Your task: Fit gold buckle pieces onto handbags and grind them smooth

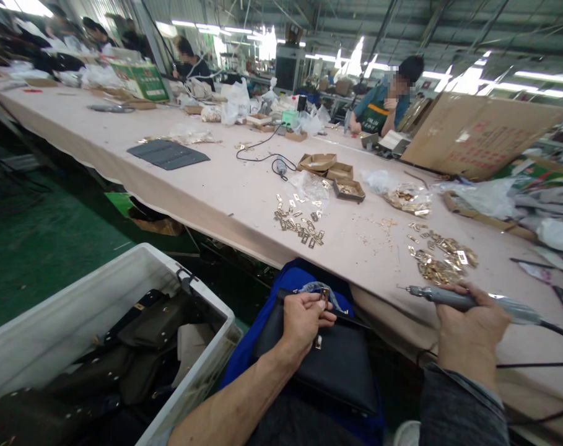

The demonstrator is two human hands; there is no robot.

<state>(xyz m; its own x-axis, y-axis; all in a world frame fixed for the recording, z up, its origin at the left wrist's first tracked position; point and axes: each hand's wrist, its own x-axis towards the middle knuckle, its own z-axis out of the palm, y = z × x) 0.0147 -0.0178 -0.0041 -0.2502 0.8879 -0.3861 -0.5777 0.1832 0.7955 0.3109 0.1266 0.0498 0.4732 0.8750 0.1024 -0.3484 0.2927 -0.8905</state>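
Observation:
On my lap, over a blue cloth (244, 353), rests a black handbag (337, 371). My left hand (305, 317) pinches the edge of the bag's flap, where a gold metal clasp plate (324, 296) sits at the fingertips. Below that hand, a small gold lock piece (318, 342) shows on the bag's front. My right hand (471, 322) is wrapped round a grey electric screwdriver (453, 298) above the table edge. Its thin bit points left, apart from the bag, and a black cord trails off to the right.
Gold metal plates (300, 223) and a heap of gold fittings (443, 260) lie on the long table (244, 186). Small cardboard trays (349, 190) stand behind them. At my left, a white crate (188, 303) holds dark bags. A co-worker (383, 105) sits across the table.

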